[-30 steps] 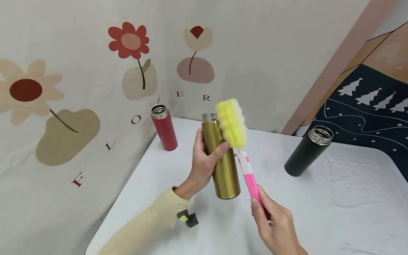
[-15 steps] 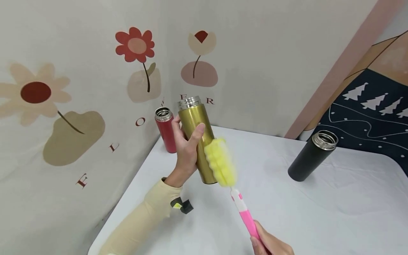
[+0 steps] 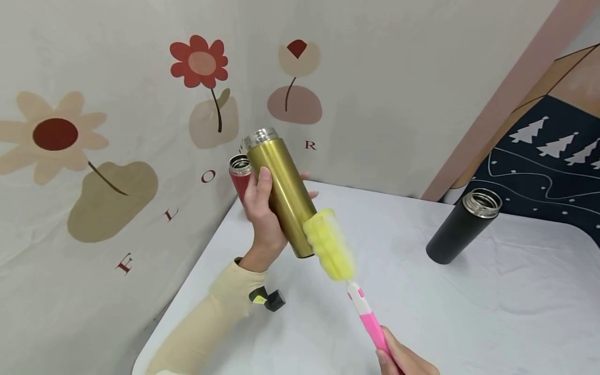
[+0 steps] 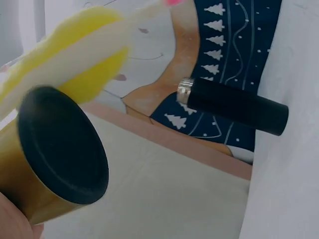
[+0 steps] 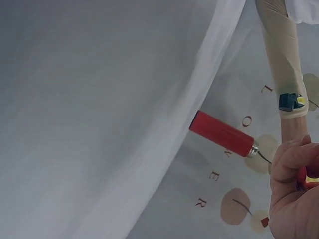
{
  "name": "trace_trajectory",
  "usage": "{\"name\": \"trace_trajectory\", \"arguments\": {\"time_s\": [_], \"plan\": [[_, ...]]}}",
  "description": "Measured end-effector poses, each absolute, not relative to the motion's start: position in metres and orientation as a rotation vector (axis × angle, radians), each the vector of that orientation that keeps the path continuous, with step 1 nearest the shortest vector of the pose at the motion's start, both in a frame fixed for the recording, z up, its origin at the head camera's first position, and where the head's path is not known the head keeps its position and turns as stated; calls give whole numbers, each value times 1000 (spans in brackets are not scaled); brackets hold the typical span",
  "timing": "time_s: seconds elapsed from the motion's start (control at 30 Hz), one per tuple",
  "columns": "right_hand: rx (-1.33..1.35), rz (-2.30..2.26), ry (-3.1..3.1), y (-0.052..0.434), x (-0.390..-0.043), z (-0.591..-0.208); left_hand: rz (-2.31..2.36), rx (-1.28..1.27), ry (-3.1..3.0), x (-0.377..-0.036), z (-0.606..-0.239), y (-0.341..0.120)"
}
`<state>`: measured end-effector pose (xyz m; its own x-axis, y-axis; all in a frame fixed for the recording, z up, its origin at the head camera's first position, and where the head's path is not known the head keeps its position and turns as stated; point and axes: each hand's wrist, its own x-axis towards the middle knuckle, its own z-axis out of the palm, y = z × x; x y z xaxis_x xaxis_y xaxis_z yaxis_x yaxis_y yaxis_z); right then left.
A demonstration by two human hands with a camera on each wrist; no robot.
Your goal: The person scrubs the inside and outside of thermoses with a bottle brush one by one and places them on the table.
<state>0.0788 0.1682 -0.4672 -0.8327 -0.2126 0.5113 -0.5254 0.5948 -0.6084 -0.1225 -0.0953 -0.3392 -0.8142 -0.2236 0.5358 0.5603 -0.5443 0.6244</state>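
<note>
My left hand [image 3: 266, 216] grips a gold thermos bottle [image 3: 286, 192] above the table. The bottle tilts, its uncapped steel neck up and to the left; fingertips show past its far side. In the left wrist view, the dark base of the gold bottle [image 4: 15, 172] faces the camera. My right hand [image 3: 404, 358], cut off at the bottom edge, holds a bottle brush [image 3: 373, 329] by its pink handle. The brush's yellow and white sponge head [image 3: 329, 245] overlaps the lower side of the gold bottle. In the right wrist view, curled fingers of the right hand [image 5: 294, 199] show.
A red thermos bottle [image 3: 239, 179] stands at the back left, partly hidden behind the left hand. On the right stands an open black thermos bottle [image 3: 457, 234]. Both are on a white-covered table [image 3: 515, 312], with a printed cloth backdrop [image 3: 375, 104] behind.
The left hand has raised the gold bottle and carried it left, tilting it more. The right hand has drawn the brush down, its head going from beside the neck to near the base.
</note>
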Motion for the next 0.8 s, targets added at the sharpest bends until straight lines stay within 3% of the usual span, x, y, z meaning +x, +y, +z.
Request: {"name": "trace_trajectory", "arguments": {"time_s": [0.3,0.57,0.8], "plan": [[564,1253,-2233,151,55,-449,-2286,-463,-1575,-104,-367,-70],[714,1269,-2092,147,21,-436,-2376,-615,-1675,-93,-380,-62],[736,1386,-2102,145,33,-439,-2204,-602,-1615,-99,-366,-70]]}}
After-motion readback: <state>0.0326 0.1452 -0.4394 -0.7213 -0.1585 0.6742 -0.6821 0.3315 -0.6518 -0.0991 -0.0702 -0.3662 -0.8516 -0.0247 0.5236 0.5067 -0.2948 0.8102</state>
